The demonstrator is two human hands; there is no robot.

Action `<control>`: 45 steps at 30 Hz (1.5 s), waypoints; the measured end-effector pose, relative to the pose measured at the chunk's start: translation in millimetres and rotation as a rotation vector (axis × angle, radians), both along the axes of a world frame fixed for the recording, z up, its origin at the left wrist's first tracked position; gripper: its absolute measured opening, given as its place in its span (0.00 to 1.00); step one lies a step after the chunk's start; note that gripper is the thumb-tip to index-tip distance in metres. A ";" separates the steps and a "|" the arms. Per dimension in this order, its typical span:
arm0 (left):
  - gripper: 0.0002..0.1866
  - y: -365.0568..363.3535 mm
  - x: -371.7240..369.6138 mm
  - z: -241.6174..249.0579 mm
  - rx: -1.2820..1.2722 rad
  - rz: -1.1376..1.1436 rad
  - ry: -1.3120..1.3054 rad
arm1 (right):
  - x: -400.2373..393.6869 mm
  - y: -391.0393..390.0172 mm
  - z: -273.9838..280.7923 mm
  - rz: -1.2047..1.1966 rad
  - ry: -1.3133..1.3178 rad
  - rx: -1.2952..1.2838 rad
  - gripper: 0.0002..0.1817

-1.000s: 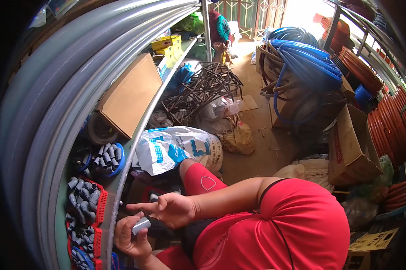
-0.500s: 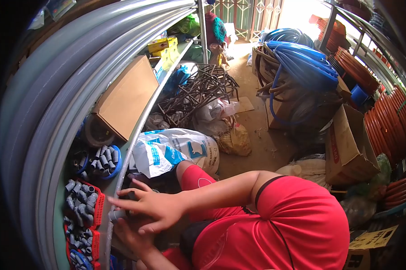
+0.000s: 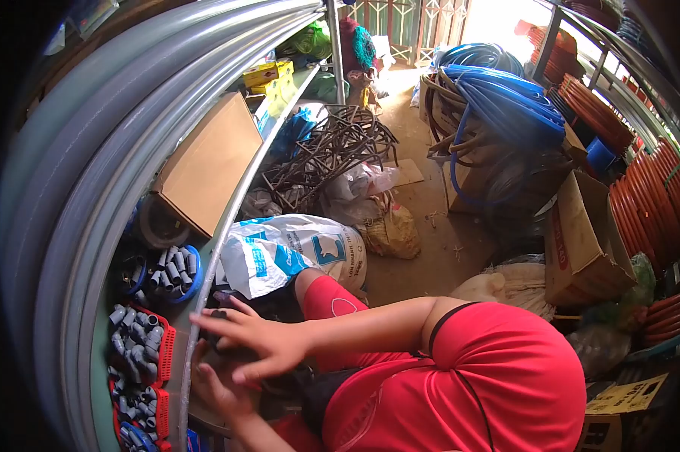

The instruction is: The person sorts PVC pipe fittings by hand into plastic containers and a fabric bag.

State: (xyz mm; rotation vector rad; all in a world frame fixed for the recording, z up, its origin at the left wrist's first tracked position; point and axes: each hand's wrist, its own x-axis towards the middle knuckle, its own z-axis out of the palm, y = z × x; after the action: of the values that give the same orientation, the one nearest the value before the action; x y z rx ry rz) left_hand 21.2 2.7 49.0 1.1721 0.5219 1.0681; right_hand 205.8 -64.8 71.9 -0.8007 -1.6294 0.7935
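Observation:
My right hand (image 3: 268,346) reaches left across the lower middle, its fingers stretched and spread, back of the hand upward. Just below it, my left hand (image 3: 225,399) has its fingers apart and pointing up. I see nothing held in either hand. Dark shapes beneath the right fingers are too shadowed to name. Both hands are close to the metal shelf edge (image 3: 184,377). Beyond that edge, red baskets (image 3: 164,354) hold grey pipe elbows (image 3: 136,339), and a blue-rimmed tub (image 3: 194,282) holds short grey fittings (image 3: 172,269).
Long grey pipes (image 3: 76,203) run along the left. A cardboard box (image 3: 208,162) sits on the shelf. A white sack (image 3: 294,248) and bent dark metal rods (image 3: 328,154) lie ahead. Blue hose coils (image 3: 505,105), an open carton (image 3: 585,241) and orange coils (image 3: 649,203) are at right.
A grey pipe fitting that showed between my hands at the shelf edge is out of sight now. My right hand has shifted slightly; the left fingers have spread.

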 end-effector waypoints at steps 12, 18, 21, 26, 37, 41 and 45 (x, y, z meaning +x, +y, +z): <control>0.41 -2.0 16.7 -3.6 0.266 0.169 -0.039 | -23.7 6.8 -14.1 0.667 1.139 -0.555 0.47; 0.29 39.7 -21.2 -0.1 0.285 0.265 -0.220 | -0.3 -5.2 0.2 0.532 1.140 -0.443 0.49; 0.20 38.0 -47.7 11.0 0.267 0.236 0.267 | 16.6 -13.4 17.5 0.276 0.664 -0.154 0.52; 0.20 1.6 -27.5 17.3 0.337 0.152 0.435 | 18.8 -7.7 31.7 0.051 -0.204 0.213 0.54; 0.36 -0.1 -53.8 -7.4 0.583 -0.036 0.584 | 11.2 -4.9 44.4 0.058 -0.510 0.408 0.48; 0.22 -0.1 -35.4 0.7 0.503 0.130 0.665 | 7.5 5.3 24.0 0.071 -0.231 0.219 0.51; 0.22 -3.7 -29.7 14.7 0.988 0.206 0.902 | 14.8 -2.1 26.1 0.360 0.109 -0.220 0.55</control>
State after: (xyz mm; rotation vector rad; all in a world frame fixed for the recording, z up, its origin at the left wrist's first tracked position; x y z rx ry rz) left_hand -8.5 -1.0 63.7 2.5613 0.8463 0.9303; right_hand 220.6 -66.8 98.0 -0.6084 -1.6271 1.2674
